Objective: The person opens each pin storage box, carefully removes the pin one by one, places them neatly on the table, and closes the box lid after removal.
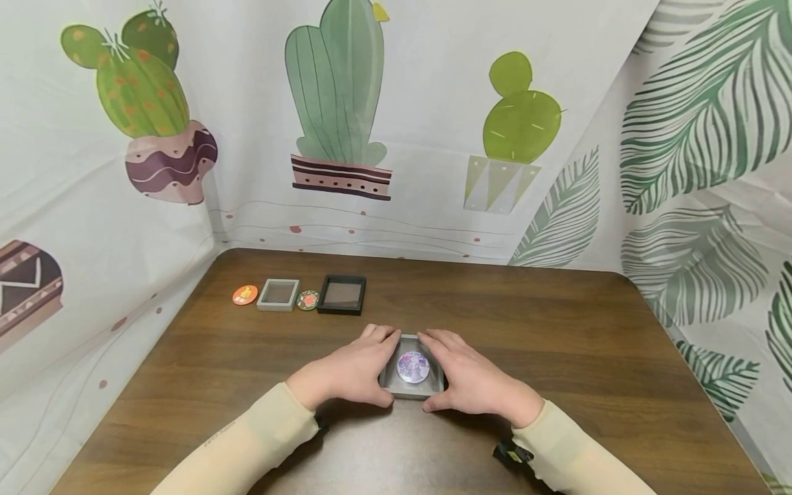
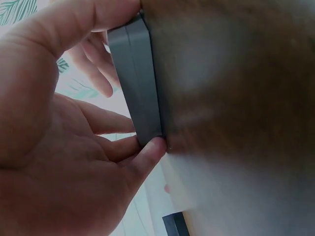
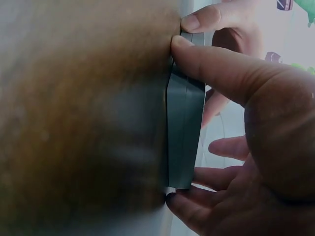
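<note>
A grey square display frame (image 1: 408, 395) lies on the brown table in front of me, with a round purple badge (image 1: 413, 367) in its middle. My left hand (image 1: 354, 369) grips the frame's left side, thumb at the near corner and fingers at the far one. On the opposite side my right hand (image 1: 473, 377) holds it the same way. Both wrist views show the frame's side wall (image 2: 135, 81) between thumb and fingers, with a thin seam running along it. The badge is hidden in those two views.
At the table's back left stand an orange badge (image 1: 245, 295), a light grey frame (image 1: 262, 306), a dark green badge (image 1: 307, 300) and a black frame (image 1: 339, 311), in a row. A printed cloth (image 1: 427, 137) hangs behind the table (image 1: 526, 309).
</note>
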Tool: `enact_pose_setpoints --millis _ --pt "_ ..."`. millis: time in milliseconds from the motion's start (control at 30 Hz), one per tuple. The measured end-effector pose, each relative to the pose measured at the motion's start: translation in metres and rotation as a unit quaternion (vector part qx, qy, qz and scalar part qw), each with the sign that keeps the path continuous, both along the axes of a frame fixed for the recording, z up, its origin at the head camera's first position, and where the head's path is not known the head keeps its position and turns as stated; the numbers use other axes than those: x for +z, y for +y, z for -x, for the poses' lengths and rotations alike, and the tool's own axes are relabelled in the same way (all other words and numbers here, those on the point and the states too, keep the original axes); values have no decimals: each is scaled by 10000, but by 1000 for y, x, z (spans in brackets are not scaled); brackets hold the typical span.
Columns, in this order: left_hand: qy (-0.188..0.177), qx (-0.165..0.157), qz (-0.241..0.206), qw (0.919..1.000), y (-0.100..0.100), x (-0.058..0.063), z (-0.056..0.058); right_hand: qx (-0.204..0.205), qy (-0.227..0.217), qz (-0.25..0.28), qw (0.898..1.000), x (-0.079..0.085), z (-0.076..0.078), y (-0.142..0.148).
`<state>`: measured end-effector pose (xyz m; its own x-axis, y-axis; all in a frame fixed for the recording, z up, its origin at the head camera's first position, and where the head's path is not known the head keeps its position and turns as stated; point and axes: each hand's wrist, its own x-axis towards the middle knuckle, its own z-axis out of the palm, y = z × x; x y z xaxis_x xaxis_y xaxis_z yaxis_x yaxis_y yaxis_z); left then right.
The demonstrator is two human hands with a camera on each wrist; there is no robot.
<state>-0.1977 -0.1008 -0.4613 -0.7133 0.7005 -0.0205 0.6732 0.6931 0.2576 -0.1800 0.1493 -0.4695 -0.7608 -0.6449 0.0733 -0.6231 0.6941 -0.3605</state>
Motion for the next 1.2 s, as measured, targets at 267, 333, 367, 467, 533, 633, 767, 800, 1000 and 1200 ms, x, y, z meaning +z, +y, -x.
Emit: enact_pose_setpoints --millis 267,333,367,467,533,633,767,800,1000,1200 --pt "539 -2 328 9980 2 -2 0 164 486 -323 9982 0 1 1" --pt "676 -32 426 9968 3 -3 0 194 633 -403 9970 0 1 1" --pt "729 -40 476 9962 3 -3 0 206 692 -433 9964 0 1 2" --pt "904 -70 584 9942 5 -4 0 260 916 -497 9942 0 1 2" --pt "985 -72 637 9931 5 -4 0 292 1095 -509 9923 0 1 3" --pt "1061 -52 713 9918 6 -4 -1 336 1354 -537 9888 -1 1 2" --pt "1074 0 770 9912 7 -2 -3 349 1565 -588 9853 -2 2 0" --pt "1067 16 780 9912 8 -2 -3 347 1584 -597 9850 -3 3 0" --pt "1067 92 873 9904 9 1 -4 315 1560 -672 9850 -1 3 -2" --pt "1114 52 913 9896 11 0 -5 286 1505 -700 9857 -1 3 -2"
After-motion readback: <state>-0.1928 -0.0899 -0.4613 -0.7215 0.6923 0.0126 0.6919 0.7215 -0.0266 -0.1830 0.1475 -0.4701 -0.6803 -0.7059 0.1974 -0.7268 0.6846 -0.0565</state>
